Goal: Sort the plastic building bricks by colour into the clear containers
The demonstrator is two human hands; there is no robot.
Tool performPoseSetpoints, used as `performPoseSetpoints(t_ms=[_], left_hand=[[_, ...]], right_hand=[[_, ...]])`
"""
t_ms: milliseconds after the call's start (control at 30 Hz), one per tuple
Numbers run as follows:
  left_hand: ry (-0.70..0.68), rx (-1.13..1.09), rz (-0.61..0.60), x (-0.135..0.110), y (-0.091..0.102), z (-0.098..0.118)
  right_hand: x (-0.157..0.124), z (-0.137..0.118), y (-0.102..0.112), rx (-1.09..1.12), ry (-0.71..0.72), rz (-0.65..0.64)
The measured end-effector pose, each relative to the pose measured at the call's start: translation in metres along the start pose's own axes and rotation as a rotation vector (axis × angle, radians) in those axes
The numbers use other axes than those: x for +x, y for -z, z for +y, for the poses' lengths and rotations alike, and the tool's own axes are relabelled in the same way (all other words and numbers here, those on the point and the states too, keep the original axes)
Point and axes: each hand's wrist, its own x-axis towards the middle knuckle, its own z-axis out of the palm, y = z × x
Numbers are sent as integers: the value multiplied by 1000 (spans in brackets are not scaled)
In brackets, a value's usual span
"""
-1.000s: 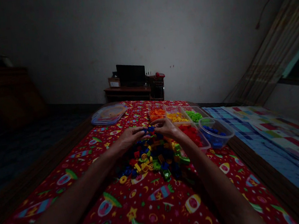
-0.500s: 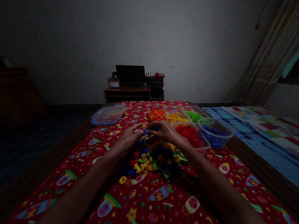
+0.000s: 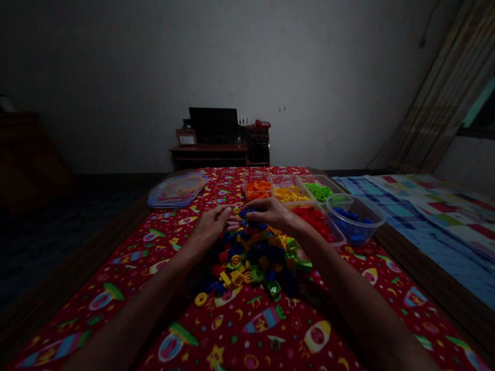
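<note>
Your left hand (image 3: 211, 225): over brick pile's (image 3: 248, 264) far left, fingers half-curled, can't tell if holding anything. Your right hand (image 3: 272, 212): pile's far right, wrist bent inward, pinching blue brick (image 3: 245, 213).

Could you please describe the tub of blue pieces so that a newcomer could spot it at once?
Find the red patterned cloth, then the clear boxes beyond and right of the mixed pile. The tub is just right of them, towards the blue checked fabric. Its rounded rim and blue pieces set it apart from the squarer boxes.
</note>
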Motion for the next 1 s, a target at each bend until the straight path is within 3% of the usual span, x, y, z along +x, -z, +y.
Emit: performPoseSetpoints(t_ms=[133,300,367,467,567,633,700,833,1000], left_hand=[[-46,39,-23,2,8,3],[-94,69,-50,2,11,0],[-110,97,-66,3,12,-1],[-121,120,-79,3,13,-3],[-110,130,-79,4,14,-3],[-95,135,-76,4,15,-1],[-82,137,-65,3,15,1],[-75,174,-42,-1,16,6],[-126,315,-18,-5,28,15]], right_hand=[[-3,5,20,308,-87,-37],[-8,7,52,245,-94,69],[-13,5,72,113,-77,191],[-28,2,109,-252,-77,474],[-52,1,143,-652,-182,709],[-68,2,157,-825,-289,776],[-81,5,164,-894,-404,754],[-94,7,166,-814,-560,668],[-87,-5,163,-785,-398,794]])
